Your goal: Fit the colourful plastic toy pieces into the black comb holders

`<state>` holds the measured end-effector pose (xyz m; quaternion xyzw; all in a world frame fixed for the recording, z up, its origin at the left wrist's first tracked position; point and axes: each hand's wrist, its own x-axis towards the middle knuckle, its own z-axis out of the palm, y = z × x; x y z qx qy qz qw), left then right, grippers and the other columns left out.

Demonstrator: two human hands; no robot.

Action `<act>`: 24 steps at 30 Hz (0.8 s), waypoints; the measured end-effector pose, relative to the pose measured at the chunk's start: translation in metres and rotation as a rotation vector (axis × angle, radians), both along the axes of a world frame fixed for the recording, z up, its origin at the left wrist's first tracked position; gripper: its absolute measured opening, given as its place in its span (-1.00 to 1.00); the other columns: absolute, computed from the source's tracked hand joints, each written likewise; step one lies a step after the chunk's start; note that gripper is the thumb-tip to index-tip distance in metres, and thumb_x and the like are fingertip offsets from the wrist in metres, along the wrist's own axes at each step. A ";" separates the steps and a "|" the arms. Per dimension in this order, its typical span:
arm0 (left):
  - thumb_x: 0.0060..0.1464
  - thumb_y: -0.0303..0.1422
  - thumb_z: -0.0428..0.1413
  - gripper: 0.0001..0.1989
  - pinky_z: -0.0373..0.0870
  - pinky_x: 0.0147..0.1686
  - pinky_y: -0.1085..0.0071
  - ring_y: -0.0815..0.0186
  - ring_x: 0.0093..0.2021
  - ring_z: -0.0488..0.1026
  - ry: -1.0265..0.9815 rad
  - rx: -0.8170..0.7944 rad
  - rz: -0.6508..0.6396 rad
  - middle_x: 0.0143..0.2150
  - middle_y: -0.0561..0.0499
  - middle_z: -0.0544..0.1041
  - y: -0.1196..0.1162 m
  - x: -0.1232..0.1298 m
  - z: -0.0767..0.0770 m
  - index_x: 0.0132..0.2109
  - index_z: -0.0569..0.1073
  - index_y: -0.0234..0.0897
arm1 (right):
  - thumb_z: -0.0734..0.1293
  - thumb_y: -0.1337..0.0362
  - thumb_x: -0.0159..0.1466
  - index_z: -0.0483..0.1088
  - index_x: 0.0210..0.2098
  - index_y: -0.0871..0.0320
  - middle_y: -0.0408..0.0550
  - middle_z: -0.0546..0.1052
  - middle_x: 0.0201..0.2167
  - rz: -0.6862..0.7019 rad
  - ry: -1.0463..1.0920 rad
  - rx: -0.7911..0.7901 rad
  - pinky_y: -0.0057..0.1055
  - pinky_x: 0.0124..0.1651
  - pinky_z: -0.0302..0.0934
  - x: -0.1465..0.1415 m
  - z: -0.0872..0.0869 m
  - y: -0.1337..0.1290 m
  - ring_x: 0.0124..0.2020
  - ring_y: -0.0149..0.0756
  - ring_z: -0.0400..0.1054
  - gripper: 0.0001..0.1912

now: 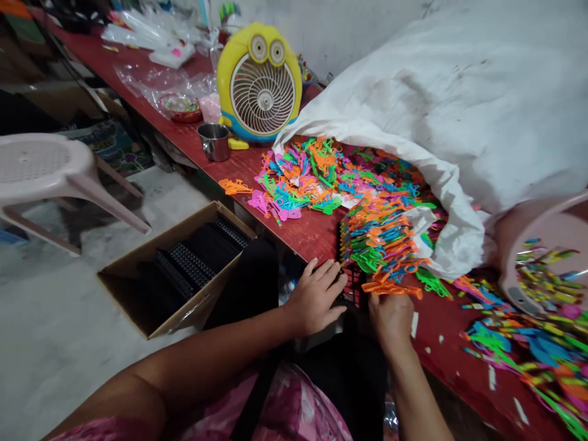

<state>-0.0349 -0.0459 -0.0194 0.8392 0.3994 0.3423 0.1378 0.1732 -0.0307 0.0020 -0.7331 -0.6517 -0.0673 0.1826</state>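
My left hand (316, 300) lies with fingers stretched out against the near left edge of a black grid rack (353, 285). Rows of orange, green and blue plastic toy pieces (379, 236) stand packed upright in that rack. At the rack's near right corner my right hand (390, 315) is closed, its fingertips hidden, with an orange plastic toy piece (392, 289) at the top of its grip. Beyond the rack, a loose heap of bright plastic pieces (316, 171) spills from a large white sack (436, 104).
A cardboard box (184, 321) of black racks stands left, beside a plastic stool (41, 162). On the red table (316, 236) are a yellow fan (264, 82) and a metal cup (215, 144). A pink basin (519, 257) holds small colourful sticks at right, near more scattered pieces.
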 end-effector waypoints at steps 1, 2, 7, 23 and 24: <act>0.18 -0.13 0.13 -0.42 0.01 0.32 -0.10 -0.04 0.36 0.17 -0.014 0.003 0.002 0.33 -0.29 0.29 0.000 -0.001 0.002 0.24 0.29 -0.34 | 0.16 0.08 0.21 0.45 -0.50 0.19 0.16 0.50 -0.53 0.004 0.053 0.009 -0.28 -0.40 0.15 -0.001 0.000 0.000 -0.51 -0.13 0.35 -0.62; 0.16 -0.12 0.15 -0.42 0.04 0.30 -0.09 -0.04 0.33 0.21 -0.037 0.010 0.013 0.30 -0.28 0.32 0.000 -0.001 0.004 0.22 0.31 -0.34 | 0.17 0.06 0.21 0.46 -0.47 0.19 0.16 0.52 -0.50 0.030 0.124 0.030 -0.28 -0.38 0.18 -0.002 0.000 0.000 -0.48 -0.13 0.37 -0.62; 0.15 -0.11 0.15 -0.57 0.30 0.05 0.09 0.10 0.00 0.43 -0.232 0.119 0.116 -0.01 -0.17 0.52 -0.001 0.011 0.025 0.03 0.44 -0.33 | 0.16 0.09 0.28 0.47 -0.24 0.17 0.11 0.57 -0.25 0.282 0.335 0.102 -0.31 -0.19 0.28 -0.003 0.002 0.004 -0.24 -0.16 0.44 -0.65; 0.09 -0.10 0.22 -0.64 0.08 0.25 -0.11 0.02 0.10 0.32 0.276 0.236 0.057 0.02 -0.14 0.46 0.074 0.062 0.157 -0.10 0.50 -0.28 | 0.19 0.30 0.25 0.47 -0.16 0.25 0.12 0.55 -0.34 0.114 0.179 -0.026 -0.37 -0.30 0.15 -0.020 0.015 0.006 -0.30 -0.15 0.45 -0.72; 0.08 -0.12 0.23 -0.66 0.11 0.24 -0.12 0.01 0.08 0.34 0.345 0.220 0.055 0.01 -0.14 0.46 0.077 0.066 0.157 -0.12 0.51 -0.29 | 0.19 0.31 0.25 0.47 -0.15 0.24 0.12 0.56 -0.33 0.123 0.190 -0.030 -0.37 -0.29 0.16 -0.019 0.016 0.006 -0.28 -0.15 0.46 -0.72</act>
